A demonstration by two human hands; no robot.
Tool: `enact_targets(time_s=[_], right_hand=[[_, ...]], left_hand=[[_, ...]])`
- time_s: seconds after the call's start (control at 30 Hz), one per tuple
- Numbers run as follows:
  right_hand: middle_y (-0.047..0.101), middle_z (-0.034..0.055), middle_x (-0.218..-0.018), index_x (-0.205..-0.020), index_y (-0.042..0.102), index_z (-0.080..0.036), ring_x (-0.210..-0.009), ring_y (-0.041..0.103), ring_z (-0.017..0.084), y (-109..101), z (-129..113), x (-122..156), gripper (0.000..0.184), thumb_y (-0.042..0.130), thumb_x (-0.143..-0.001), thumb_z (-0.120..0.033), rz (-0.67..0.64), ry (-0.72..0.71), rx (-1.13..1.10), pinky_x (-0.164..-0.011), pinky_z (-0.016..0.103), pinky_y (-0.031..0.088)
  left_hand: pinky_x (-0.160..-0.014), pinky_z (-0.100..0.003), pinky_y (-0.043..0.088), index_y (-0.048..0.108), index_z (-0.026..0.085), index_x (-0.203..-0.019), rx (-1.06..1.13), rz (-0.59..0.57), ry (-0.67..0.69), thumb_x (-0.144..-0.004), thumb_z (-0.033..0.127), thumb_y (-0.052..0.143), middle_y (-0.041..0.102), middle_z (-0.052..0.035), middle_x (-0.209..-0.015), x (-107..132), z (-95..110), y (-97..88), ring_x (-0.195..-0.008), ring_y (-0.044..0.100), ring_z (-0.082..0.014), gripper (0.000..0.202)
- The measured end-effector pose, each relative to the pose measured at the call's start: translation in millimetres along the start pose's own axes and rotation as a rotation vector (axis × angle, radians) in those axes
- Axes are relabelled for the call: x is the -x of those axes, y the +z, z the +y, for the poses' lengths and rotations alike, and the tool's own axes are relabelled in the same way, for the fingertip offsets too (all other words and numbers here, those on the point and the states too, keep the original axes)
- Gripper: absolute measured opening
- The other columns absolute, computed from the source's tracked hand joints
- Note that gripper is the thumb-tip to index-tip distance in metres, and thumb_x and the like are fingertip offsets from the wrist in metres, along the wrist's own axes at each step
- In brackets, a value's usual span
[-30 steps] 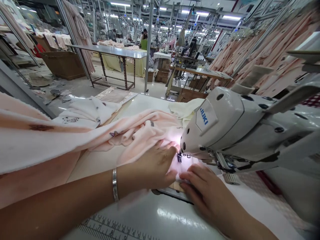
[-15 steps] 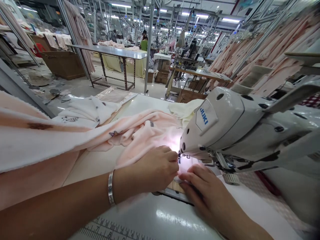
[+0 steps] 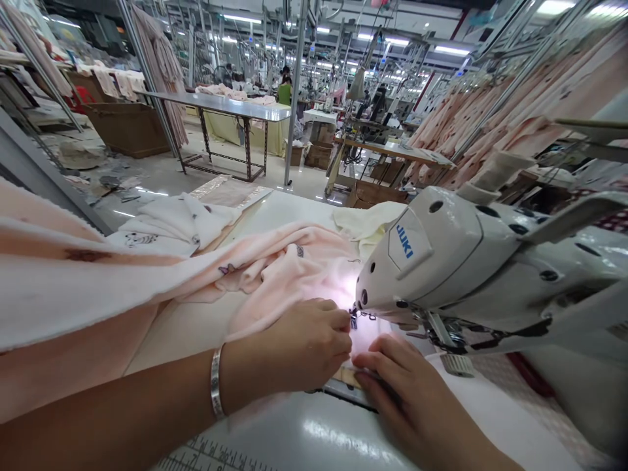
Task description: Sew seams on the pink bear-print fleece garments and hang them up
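Holds the left hand (image 3: 308, 343), silver bracelet (image 3: 216, 384) at the wrist, with fingers curled closed at the pink cloth (image 3: 311, 268), just beside the presser foot (image 3: 353, 319) of the sewing machine (image 3: 441, 255); cannot tell, with fingertips hidden, whether gripping any fabric. Rests the right hand (image 3: 405, 386) with fingers loosely open on the lit cloth in front of the presser foot. Has the cloth spread in rumpled folds over the white surface (image 3: 279, 435), leftward from the presser foot, with pale yellow fabric (image 3: 367, 219) beside the machine head.
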State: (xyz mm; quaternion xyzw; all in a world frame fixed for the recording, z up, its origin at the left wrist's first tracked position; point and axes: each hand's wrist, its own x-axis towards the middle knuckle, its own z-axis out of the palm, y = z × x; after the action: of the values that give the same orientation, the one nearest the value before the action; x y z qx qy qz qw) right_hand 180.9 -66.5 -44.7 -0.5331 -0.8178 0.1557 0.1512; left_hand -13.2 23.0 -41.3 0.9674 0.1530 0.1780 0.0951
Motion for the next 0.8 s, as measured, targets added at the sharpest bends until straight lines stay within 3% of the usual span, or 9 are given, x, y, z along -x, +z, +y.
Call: enact_targets(time_s=[0.1, 0.17, 0.27, 0.33, 0.47, 0.57, 0.67, 0.8], right_hand=[[0.059, 0.0071, -0.097, -0.102, 0.059, -0.025, -0.085, 0.062, 0.019, 1, 4, 2, 0.019, 0.043, -0.092, -0.027, 0.002, 0.043, -0.120, -0.069, 0.035, 0.055], [0.064, 0.0077, -0.095, -0.096, 0.063, -0.024, -0.085, 0.064, 0.021, 2, 13, 0, 0.019, 0.051, -0.088, -0.037, 0.125, 0.175, -0.295, -0.071, 0.035, 0.056], [0.069, 0.0096, -0.079, -0.086, 0.065, -0.018, -0.070, 0.067, 0.021, 6, 29, -4, 0.038, 0.049, -0.086, -0.053, 0.385, 0.406, -0.517, -0.062, 0.034, 0.058], [0.069, 0.0100, -0.073, -0.084, 0.066, -0.016, -0.064, 0.066, 0.021, 7, 36, -6, 0.046, 0.043, -0.087, -0.055, 0.433, 0.453, -0.534, -0.060, 0.035, 0.058], [0.071, 0.0099, -0.092, -0.089, 0.071, -0.020, -0.089, 0.066, 0.026, 1, 31, -1, 0.037, 0.054, -0.082, -0.052, 0.372, 0.431, -0.400, -0.082, 0.043, 0.054], [0.068, 0.0078, -0.109, -0.102, 0.070, -0.027, -0.104, 0.060, 0.031, -4, 25, 4, 0.033, 0.055, -0.082, -0.049, 0.297, 0.304, -0.040, -0.090, 0.053, 0.048], [0.069, 0.0072, -0.108, -0.108, 0.067, -0.026, -0.098, 0.063, 0.030, -5, 25, 3, 0.036, 0.044, -0.089, -0.045, 0.271, 0.157, 0.248, -0.085, 0.052, 0.050], [0.071, 0.0080, -0.098, -0.099, 0.070, -0.025, -0.089, 0.066, 0.028, -1, 30, -2, 0.039, 0.038, -0.092, -0.046, 0.324, 0.142, 0.348, -0.081, 0.049, 0.052]], left_hand=[[-0.071, -0.029, 0.043, 0.063, 0.017, -0.076, 0.016, 0.018, 0.015, -0.084, 0.016, 0.049, 0.061, -0.0051, -0.082, 0, -1, 0.4, -0.076, 0.053, -0.0155, 0.017], [-0.071, -0.028, 0.044, 0.063, 0.017, -0.076, 0.039, 0.031, 0.003, -0.084, 0.016, 0.049, 0.061, -0.0045, -0.081, 0, -2, 1.3, -0.076, 0.053, -0.0150, 0.016], [-0.070, -0.028, 0.043, 0.063, 0.018, -0.073, 0.062, 0.035, -0.017, -0.085, 0.016, 0.047, 0.060, -0.0040, -0.081, 0, -2, 2.5, -0.074, 0.052, -0.0141, 0.020], [-0.070, -0.027, 0.043, 0.062, 0.018, -0.073, 0.064, 0.035, -0.021, -0.086, 0.016, 0.046, 0.060, -0.0039, -0.081, 0, -2, 2.9, -0.075, 0.052, -0.0140, 0.021], [-0.073, -0.028, 0.044, 0.062, 0.017, -0.076, 0.061, 0.044, -0.001, -0.087, 0.016, 0.045, 0.060, -0.0047, -0.081, 0, 0, 2.3, -0.079, 0.053, -0.0151, 0.021], [-0.072, -0.028, 0.044, 0.062, 0.017, -0.075, 0.060, 0.041, 0.007, -0.088, 0.016, 0.045, 0.060, -0.0053, -0.081, 0, 0, 1.9, -0.079, 0.053, -0.0152, 0.022], [-0.074, -0.028, 0.044, 0.062, 0.017, -0.074, 0.063, 0.031, 0.003, -0.089, 0.017, 0.044, 0.060, -0.0050, -0.082, -2, -3, 2.6, -0.080, 0.053, -0.0149, 0.023], [-0.076, -0.029, 0.043, 0.065, 0.017, -0.077, 0.090, 0.027, -0.070, -0.091, 0.020, 0.045, 0.061, -0.0036, -0.084, -10, -10, 4.0, -0.081, 0.054, -0.0146, 0.024]])
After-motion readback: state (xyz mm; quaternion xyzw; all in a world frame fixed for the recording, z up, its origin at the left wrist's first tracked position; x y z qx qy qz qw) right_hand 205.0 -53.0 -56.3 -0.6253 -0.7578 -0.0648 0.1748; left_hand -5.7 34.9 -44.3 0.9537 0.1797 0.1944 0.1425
